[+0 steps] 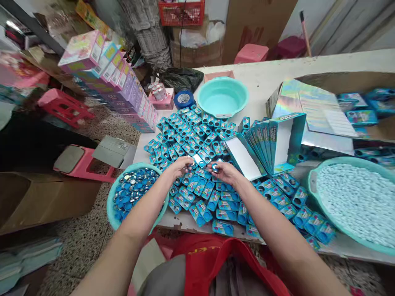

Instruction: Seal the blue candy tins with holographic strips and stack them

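Observation:
Over the middle of the table, my left hand (pixel 180 167) is closed in a pinch around a small shiny disc at its fingertips, partly covered by the fingers. My right hand (pixel 227 172) pinches a small round blue-and-silver tin (pixel 214 167). Beneath both hands, many small blue printed boxes (pixel 197 183) with round holes in their tops lie packed close together. By my left forearm stands a turquoise basin (pixel 110 205) heaped with round blue and silver tins (pixel 132 185).
Right of the hands stand open blue display boxes (pixel 247 158). A turquoise basin (pixel 313 181) of pale blue pieces sits farther right. At the back are another turquoise basin (pixel 222 96), blue tape (pixel 184 99) and stacked pink-purple boxes (pixel 123 86). A cardboard carton (pixel 324 78) lies back right.

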A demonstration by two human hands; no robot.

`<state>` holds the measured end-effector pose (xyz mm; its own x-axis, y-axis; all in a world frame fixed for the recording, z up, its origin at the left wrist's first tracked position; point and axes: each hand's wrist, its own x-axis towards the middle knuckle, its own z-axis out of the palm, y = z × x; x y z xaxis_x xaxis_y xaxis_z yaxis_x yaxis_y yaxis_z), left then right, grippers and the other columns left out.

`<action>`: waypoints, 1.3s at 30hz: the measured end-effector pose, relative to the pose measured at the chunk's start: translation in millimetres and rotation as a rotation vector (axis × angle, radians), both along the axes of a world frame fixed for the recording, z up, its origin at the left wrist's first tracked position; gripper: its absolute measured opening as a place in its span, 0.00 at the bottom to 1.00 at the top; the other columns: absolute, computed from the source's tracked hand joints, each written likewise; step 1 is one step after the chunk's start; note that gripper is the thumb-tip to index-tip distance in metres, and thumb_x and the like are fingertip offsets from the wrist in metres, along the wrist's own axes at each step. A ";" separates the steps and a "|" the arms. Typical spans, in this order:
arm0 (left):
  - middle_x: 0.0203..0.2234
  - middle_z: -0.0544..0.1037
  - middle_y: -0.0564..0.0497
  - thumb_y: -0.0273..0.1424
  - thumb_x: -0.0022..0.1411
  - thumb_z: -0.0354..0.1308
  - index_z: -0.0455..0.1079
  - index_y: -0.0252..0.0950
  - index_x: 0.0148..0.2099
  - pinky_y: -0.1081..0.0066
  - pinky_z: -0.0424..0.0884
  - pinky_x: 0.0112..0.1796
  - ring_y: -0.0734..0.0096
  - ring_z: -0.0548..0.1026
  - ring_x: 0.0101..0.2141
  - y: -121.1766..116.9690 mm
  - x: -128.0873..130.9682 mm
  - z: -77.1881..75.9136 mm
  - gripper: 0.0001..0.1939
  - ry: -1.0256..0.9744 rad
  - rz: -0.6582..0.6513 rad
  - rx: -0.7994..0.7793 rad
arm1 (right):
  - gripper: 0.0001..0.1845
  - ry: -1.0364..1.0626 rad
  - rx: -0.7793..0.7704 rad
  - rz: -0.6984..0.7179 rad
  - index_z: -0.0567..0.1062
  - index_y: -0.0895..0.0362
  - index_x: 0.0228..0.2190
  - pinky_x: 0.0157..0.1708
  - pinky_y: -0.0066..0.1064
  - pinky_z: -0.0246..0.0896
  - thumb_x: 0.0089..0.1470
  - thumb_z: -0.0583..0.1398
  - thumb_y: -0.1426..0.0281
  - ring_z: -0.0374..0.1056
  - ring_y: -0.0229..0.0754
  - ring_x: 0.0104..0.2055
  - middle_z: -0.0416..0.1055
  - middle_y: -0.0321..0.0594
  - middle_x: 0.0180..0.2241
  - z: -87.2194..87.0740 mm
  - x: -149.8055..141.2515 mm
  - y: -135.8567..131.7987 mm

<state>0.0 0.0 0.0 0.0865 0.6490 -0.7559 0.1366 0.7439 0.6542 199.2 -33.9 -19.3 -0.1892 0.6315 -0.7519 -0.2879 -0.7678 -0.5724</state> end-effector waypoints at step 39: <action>0.42 0.77 0.39 0.30 0.52 0.62 0.71 0.34 0.44 0.65 0.70 0.41 0.53 0.74 0.46 21.9 16.8 -18.9 0.15 0.959 -0.776 0.286 | 0.21 -1.301 0.344 0.929 0.78 0.62 0.39 0.39 0.35 0.67 0.40 0.69 0.69 0.71 0.52 0.45 0.75 0.55 0.40 -1.8 -32.9 78.4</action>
